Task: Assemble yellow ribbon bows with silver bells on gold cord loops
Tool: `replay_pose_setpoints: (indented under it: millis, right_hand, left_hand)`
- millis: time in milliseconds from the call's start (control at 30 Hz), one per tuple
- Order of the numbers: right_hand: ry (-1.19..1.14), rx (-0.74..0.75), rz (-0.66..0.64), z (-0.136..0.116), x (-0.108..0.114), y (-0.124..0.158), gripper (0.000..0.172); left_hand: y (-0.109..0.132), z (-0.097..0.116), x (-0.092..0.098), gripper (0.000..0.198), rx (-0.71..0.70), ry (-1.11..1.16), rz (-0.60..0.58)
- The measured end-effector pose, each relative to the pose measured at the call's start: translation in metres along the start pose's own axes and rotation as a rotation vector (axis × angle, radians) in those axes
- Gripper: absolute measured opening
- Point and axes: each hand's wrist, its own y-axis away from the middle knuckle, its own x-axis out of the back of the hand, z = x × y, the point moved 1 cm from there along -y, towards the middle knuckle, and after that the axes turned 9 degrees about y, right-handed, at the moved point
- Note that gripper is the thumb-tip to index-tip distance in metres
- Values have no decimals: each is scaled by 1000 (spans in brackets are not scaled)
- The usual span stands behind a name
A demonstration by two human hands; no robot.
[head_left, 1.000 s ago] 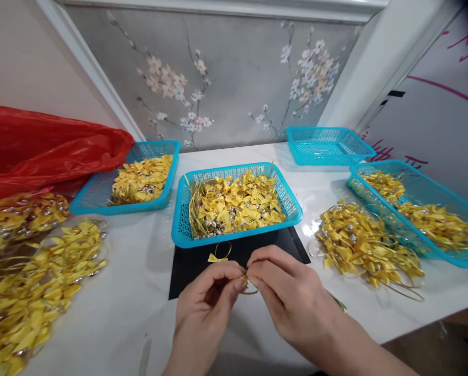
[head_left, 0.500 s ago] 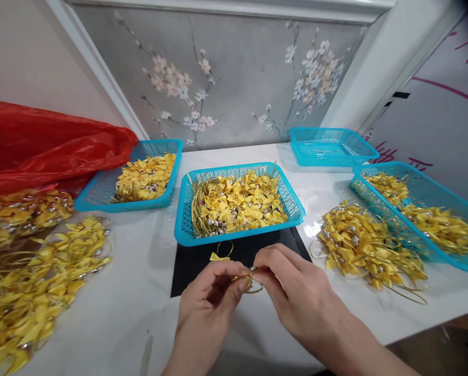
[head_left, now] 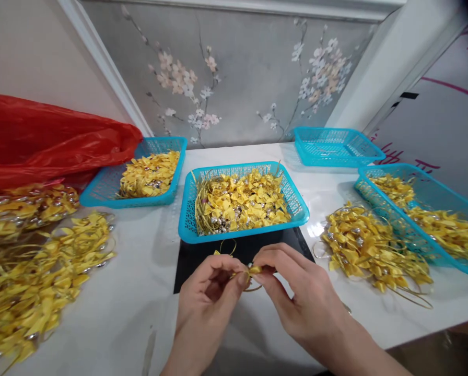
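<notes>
Between my two hands is a small yellow ribbon bow (head_left: 253,270) with a silvery bead and a thin gold cord loop hanging below it. My left hand (head_left: 212,292) pinches its left side between thumb and forefinger. The thumb and fingertips of my right hand (head_left: 296,287) are closed on its right side. Fingertips hide part of the bow. Just beyond them lies a black mat (head_left: 187,266), with another bow and its cord loop on it, partly covered by my left hand. A blue basket (head_left: 244,233) full of yellow bows stands on the mat's far part.
Loose bows are heaped at left (head_left: 49,282) and right (head_left: 371,245). Other blue baskets stand at back left (head_left: 155,201), back right (head_left: 336,162) and far right (head_left: 418,227). A red plastic bag (head_left: 54,141) overlaps the left one. The white table (head_left: 132,292) meets a flowered panel.
My right fingers have shifted slightly, and more of the yellow ribbon shows between my fingertips. My left hand keeps its pinch. The whole view has moved a little.
</notes>
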Motion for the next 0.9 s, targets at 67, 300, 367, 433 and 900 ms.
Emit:
replay_pose_setpoints:
  millis: [67, 300, 367, 433, 900]
  right_hand:
    - [5, -2, 6, -1, -1, 0, 13]
    - [61, 57, 40, -2, -5, -1, 14]
    - [65, 61, 40, -1, -5, -1, 15]
    - [61, 59, 44, -1, -7, -1, 14]
    - [591, -141, 84, 43, 65, 42, 11]
  left_hand:
    - [0, -1, 0, 9, 9, 17, -2]
    - [0, -1, 1, 9, 21, 31, 5]
    - [0, -1, 1, 10, 19, 20, 10]
    - [0, -2, 2, 10, 16, 8, 14]
    - [-1, -14, 7, 9, 57, 85, 64]
